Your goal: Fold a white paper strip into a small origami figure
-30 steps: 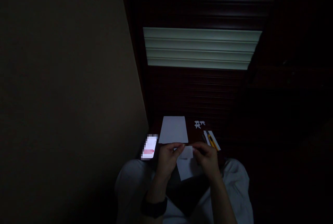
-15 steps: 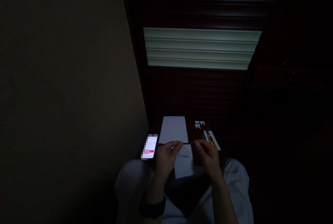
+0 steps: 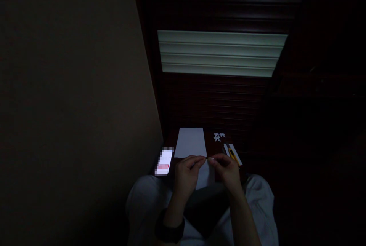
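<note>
My left hand [image 3: 187,171] and my right hand [image 3: 228,170] meet over the small dark table, fingertips almost touching. Both are closed in a pinch on a thin strip [image 3: 208,158], mostly hidden by the fingers; its material is hard to make out in this dim light. Beneath the hands lies a white sheet of paper [image 3: 206,175], partly covered by them. Just beyond is a larger white sheet [image 3: 191,142]. To the right of my right hand, a yellow utility knife [image 3: 233,156] rests on a narrow white piece of paper [image 3: 238,154].
Several small jagged white paper cutouts [image 3: 217,136] lie at the table's far right. A lit phone [image 3: 164,161] is at the left edge, near the wall [image 3: 85,86]. A slatted dark panel with a pale band [image 3: 223,53] stands behind the table.
My hands have come closer together, closing the gap where the strip was stretched between them. The left hand has moved right. A thin dark line on the near sheet is now out of sight.
</note>
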{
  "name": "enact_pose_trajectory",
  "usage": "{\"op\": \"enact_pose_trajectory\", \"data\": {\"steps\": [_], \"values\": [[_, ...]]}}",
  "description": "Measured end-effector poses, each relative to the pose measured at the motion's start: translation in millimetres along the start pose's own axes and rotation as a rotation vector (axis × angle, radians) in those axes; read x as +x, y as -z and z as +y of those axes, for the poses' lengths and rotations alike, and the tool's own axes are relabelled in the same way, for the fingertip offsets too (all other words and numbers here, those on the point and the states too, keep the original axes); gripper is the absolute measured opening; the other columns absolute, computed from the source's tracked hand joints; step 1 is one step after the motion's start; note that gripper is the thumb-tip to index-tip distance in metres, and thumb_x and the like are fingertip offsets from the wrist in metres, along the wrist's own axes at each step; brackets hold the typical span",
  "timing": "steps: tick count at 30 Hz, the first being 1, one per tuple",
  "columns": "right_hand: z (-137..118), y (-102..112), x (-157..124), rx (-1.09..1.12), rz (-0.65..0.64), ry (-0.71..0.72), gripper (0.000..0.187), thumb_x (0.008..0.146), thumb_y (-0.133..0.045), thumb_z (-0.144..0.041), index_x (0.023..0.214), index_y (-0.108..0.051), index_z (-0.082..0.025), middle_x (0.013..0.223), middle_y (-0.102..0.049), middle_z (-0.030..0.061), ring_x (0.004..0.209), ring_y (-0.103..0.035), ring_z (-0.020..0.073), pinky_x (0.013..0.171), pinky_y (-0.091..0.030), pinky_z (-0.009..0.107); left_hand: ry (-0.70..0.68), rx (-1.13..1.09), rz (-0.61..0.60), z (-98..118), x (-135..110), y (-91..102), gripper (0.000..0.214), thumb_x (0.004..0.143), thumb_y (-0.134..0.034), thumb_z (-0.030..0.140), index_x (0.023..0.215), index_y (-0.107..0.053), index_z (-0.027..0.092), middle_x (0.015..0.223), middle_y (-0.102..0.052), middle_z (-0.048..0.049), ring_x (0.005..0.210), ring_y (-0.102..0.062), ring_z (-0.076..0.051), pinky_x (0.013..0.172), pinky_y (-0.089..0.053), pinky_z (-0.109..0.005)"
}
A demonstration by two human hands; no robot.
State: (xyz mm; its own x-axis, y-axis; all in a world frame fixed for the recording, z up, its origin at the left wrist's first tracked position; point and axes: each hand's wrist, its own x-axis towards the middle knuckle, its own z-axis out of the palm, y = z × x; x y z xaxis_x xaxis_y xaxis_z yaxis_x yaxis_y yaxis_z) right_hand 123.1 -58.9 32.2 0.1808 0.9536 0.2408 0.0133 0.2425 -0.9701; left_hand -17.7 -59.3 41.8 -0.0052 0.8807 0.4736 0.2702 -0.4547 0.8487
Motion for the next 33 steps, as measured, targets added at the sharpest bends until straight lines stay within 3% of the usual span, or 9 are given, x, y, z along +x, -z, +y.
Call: {"op": "enact_pose_trajectory", "data": {"steps": [11, 16, 21, 25, 30, 33], "values": [[9, 0, -1, 0.16, 0.031, -0.084, 0.02, 0.066, -0.069, -0.034, 0.069, -0.065, -0.015, 0.062, -0.062, 0.0013, 0.057, -0.055, 0.0147, 0.055, -0.043, 0.025, -0.01, 0.013, 0.038, 8, -1, 0.3, 0.012, 0.075, -0.059, 0.024, 0.078, -0.071, 0.023, 0.079, -0.069, -0.0027, 0.075, -0.062, -0.018, 0.07, -0.047, -0.029], [5, -3, -1, 0.125, 0.034, -0.038, 0.02, 0.07, -0.064, -0.035, 0.07, -0.063, -0.015, 0.063, -0.061, 0.0007, 0.058, -0.054, 0.0142, 0.055, -0.042, 0.024, 0.033, -0.027, 0.058, 11, 0, -1.5, 0.011, 0.073, -0.061, 0.025, 0.076, -0.071, 0.023, 0.078, -0.07, -0.004, 0.075, -0.063, -0.021, 0.07, -0.047, -0.031], [-4, -7, -3, 0.14, -0.02, 0.029, 0.026, 0.066, -0.068, -0.03, 0.088, -0.061, -0.018, 0.074, -0.064, 0.0025, 0.069, -0.058, 0.0165, 0.062, -0.045, 0.026, 0.065, -0.025, 0.051, 5, 0, -1.3, 0.012, 0.073, -0.06, 0.027, 0.077, -0.071, 0.023, 0.079, -0.069, -0.0042, 0.077, -0.062, -0.02, 0.071, -0.046, -0.03], [0, -6, -3, 0.171, 0.028, 0.012, 0.022, 0.064, -0.07, -0.025, 0.082, -0.061, -0.018, 0.068, -0.061, 0.0002, 0.063, -0.056, 0.0142, 0.058, -0.043, 0.024, 0.093, -0.053, 0.009, 1, -1, -1.0, 0.014, 0.073, -0.06, 0.029, 0.079, -0.071, 0.023, 0.083, -0.07, -0.0047, 0.079, -0.062, -0.02, 0.071, -0.046, -0.029], [6, -2, -3, 0.274, 0.038, -0.059, 0.022, 0.062, -0.071, -0.023, 0.08, -0.061, -0.018, 0.061, -0.058, -0.0029, 0.053, -0.052, 0.0113, 0.051, -0.04, 0.022, 0.179, -0.044, -0.062, -5, -2, -2.8, 0.02, 0.07, -0.063, 0.034, 0.084, -0.071, 0.021, 0.074, -0.07, -0.0047, 0.057, -0.059, -0.017, 0.052, -0.042, -0.025], [7, 1, -3, 0.292, 0.024, -0.09, 0.023, 0.061, -0.072, -0.024, 0.08, -0.061, -0.018, 0.059, -0.057, -0.0036, 0.046, -0.048, 0.0095, 0.044, -0.036, 0.02, 0.184, -0.072, -0.065, -7, -3, -3.5, 0.019, 0.068, -0.065, 0.035, 0.076, -0.072, 0.019, 0.072, -0.07, -0.0057, 0.059, -0.059, -0.018, 0.052, -0.042, -0.025]]}}
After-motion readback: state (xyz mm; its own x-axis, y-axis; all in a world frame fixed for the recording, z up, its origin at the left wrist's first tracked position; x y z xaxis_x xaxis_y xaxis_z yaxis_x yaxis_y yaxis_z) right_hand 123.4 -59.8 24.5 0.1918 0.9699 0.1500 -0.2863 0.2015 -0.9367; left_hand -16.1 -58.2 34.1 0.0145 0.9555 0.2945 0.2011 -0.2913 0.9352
